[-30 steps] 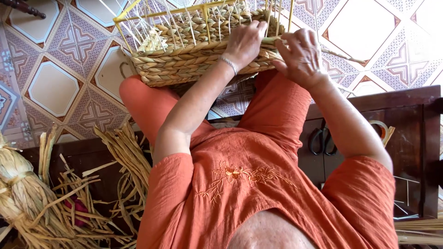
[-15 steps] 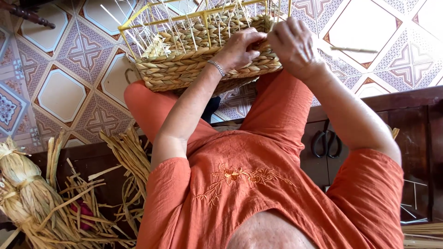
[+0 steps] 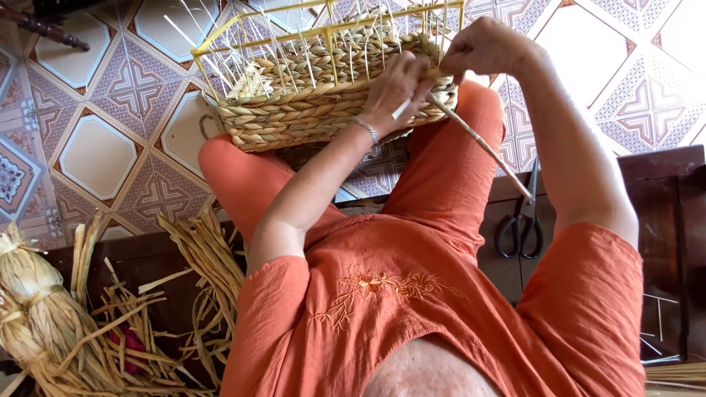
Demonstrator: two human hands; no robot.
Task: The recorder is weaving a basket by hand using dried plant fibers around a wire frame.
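A patterned tiled floor (image 3: pixel 95 147) of cream octagons and mauve star motifs fills the view from 9 to 3 o'clock, lit by bright daylight. A dark brown wooden bench (image 3: pixel 662 220) runs along 3 to 8 o'clock. A dark turned wooden rail (image 3: pixel 44 29) crosses at 10 o'clock.

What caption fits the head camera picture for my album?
Both hands, left hand and right hand, weave a straw strand into a half-woven basket on orange-clad knees.

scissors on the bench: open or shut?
Shut. The scissors lie flat on the dark wooden bench beside the person's leg, blades together in one line and the two black handle loops side by side.
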